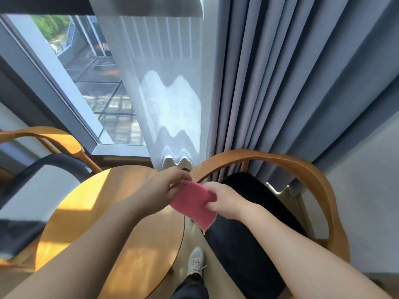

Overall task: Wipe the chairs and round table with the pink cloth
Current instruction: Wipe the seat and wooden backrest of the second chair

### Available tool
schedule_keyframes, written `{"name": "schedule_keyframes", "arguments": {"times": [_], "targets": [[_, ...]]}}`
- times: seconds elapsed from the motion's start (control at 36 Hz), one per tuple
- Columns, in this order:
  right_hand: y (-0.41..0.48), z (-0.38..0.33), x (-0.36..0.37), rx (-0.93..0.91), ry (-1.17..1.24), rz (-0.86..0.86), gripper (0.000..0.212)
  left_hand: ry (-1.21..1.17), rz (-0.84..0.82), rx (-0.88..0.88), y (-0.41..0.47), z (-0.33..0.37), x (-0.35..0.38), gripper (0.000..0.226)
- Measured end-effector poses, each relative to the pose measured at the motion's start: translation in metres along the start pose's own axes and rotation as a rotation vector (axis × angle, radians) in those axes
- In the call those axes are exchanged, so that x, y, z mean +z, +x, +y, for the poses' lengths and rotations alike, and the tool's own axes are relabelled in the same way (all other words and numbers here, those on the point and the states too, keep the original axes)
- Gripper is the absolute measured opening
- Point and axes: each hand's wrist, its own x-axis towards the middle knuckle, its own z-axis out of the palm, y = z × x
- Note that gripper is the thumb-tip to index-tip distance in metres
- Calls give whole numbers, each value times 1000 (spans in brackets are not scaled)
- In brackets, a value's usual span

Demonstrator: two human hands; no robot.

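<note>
Pink and folded into a thick pad, the cloth (195,203) is held up in the air between both hands, above the gap where the round table (90,212) meets the chair on the right (302,169). The left hand (166,188) pinches the cloth's far upper corner, fingers closed on the fabric, and the right hand (222,201) grips its right edge with the fingers curled tight around it. The cloth's lower corner hangs free below the right hand and touches neither the table nor the chair. The table is pale wood, with a bright patch of sun across its left side. The chair on the right has a curved wooden back rail and a black seat cushion (254,212), which lies directly under the right forearm. A second chair (43,137) of the same kind stands on the far left side of the table, its dark cushion partly in shade. Behind the table hang a sheer white curtain (170,93) and heavy grey-blue drapes (269,83), with a window (90,72) to the left. One light-coloured shoe (195,264) shows on the floor between the table and the right chair.
</note>
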Motion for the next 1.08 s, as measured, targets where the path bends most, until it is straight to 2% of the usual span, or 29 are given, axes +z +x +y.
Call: {"name": "schedule_keyframes", "arguments": {"times": [0.14, 0.25, 0.36, 0.5, 0.64, 0.86, 0.92, 0.97, 1.03, 1.08], "targets": [[31, 18, -14, 111, 17, 15, 16, -17, 107, -53, 32, -39, -1, 23], [55, 31, -27, 188, 12, 44, 20, -53, 140, -121, 65, -78, 8, 19], [80, 48, -31, 283, 5, 89, 17, -97, 116, -225, 97, -119, 20, 15], [117, 70, -24, 362, 51, 84, 10, 19, 128, -257, 133, -160, 33, 9], [157, 93, -8, 389, 95, 63, 16, 78, 116, -327, 168, -196, 47, 8], [198, 136, 6, 465, 119, 59, 21, -2, 34, -405, 215, -240, 79, 18], [204, 146, 7, 470, 52, 47, 27, -21, 27, -435, 225, -248, 92, 19], [207, 152, 5, 455, -72, 11, 45, -36, 17, -467, 231, -254, 103, 26], [210, 154, 3, 396, -309, -35, 55, -9, 9, -474, 230, -257, 111, 34], [212, 153, 2, 254, -556, -66, 59, 5, 21, -484, 222, -258, 115, 36]]}}
